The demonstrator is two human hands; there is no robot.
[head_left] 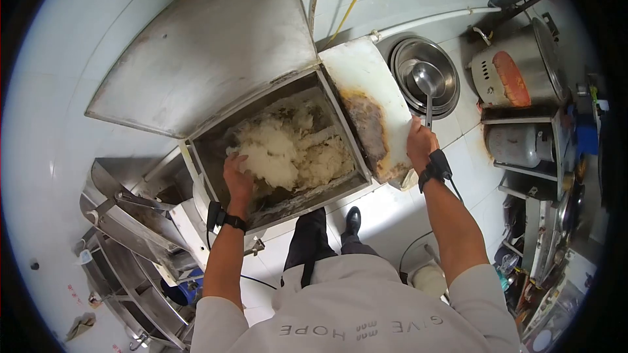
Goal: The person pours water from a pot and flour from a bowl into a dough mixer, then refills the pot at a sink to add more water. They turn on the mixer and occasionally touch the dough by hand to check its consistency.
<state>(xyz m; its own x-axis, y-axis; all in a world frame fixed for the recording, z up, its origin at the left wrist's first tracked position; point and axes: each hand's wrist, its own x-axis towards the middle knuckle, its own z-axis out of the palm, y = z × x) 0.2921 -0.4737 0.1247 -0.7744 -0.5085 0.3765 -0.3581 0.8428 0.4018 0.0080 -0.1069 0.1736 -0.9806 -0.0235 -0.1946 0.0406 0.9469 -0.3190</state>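
Observation:
My left hand (237,180) reaches into a metal tub (288,216), fingers spread and touching a pale, wet, shredded-looking mass (271,150). Its exact kind I cannot make out. Liquid shows along the tub's near wall. My right hand (422,144) is closed at the end of the handle of a metal ladle (428,78), beside the edge of a stained white box top (356,68). The ladle's bowl lies over several nested metal basins (450,95). Dark straps with small devices sit on both wrists.
The tub's large metal lid (209,39) stands raised behind it. On the right are a large steel pot (517,68) and a gas cylinder (513,144) under a metal stand. Metal equipment (131,209) lies close on the left. A yellow hose (356,0) hangs at the wall.

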